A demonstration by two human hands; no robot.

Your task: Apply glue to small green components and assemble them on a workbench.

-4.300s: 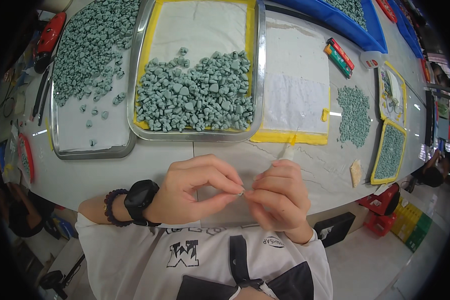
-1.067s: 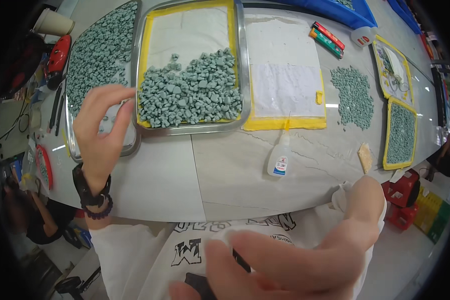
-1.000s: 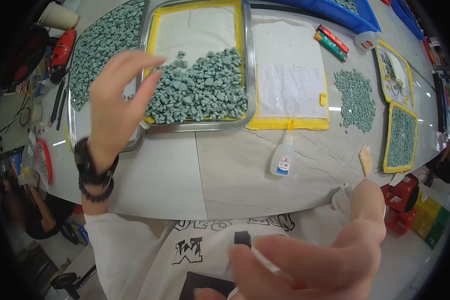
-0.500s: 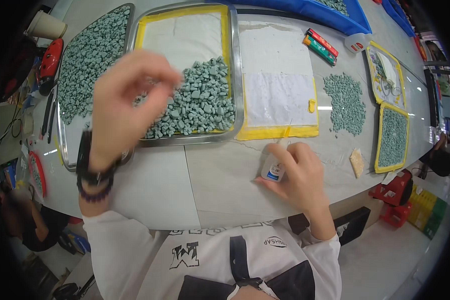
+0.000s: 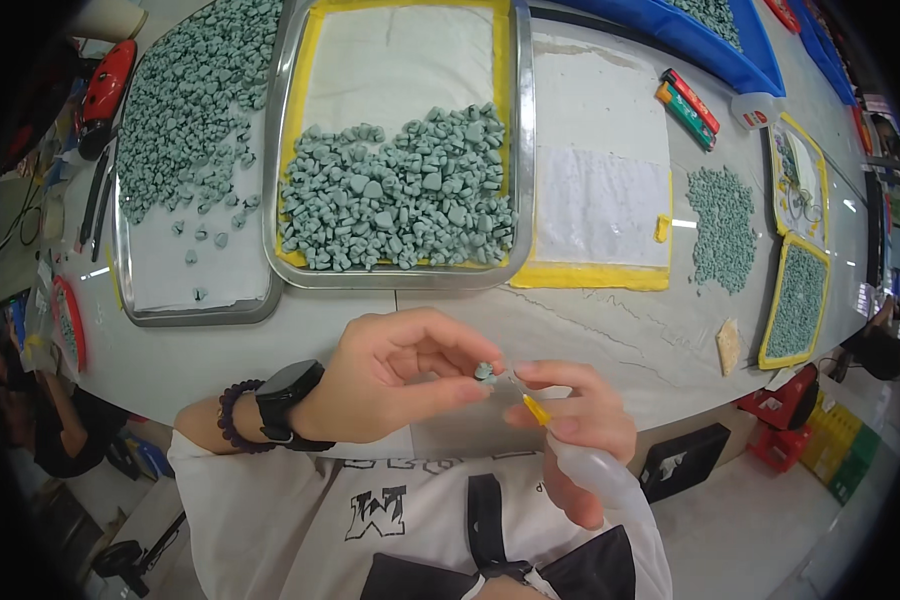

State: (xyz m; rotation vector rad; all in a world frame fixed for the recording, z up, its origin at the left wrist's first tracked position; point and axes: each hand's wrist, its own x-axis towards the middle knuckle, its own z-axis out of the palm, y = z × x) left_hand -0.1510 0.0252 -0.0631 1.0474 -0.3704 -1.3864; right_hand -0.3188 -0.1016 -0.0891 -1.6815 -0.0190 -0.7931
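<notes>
In front of my body the two hands come together. My left hand (image 5: 375, 380), with a black watch and dark beads on its wrist, pinches a small grey-green stone (image 5: 484, 371) between thumb and forefinger. My right hand (image 5: 585, 405) is wrapped round a translucent squeeze bottle (image 5: 598, 468), tilted with its yellow needle tip (image 5: 536, 409) toward the stone. Whether the needle touches the stone I cannot tell. Beyond the hands is a metal tray (image 5: 522, 150) with a yellow-edged white liner, its nearer half heaped with loose grey-green stones (image 5: 400, 195).
More stones lie on a left tray (image 5: 205, 318) and in a loose patch (image 5: 722, 230) at right. A white sheet with yellow tape (image 5: 600, 276) adjoins the middle tray. Two lighters (image 5: 688, 108), a blue bin (image 5: 750, 65) and a yellow-framed stone panel (image 5: 794, 300) are farther right.
My left hand has moved from over the middle tray down toward my body, now pinching a stone. My right hand has lifted the squeeze bottle and tipped it toward the left hand.
</notes>
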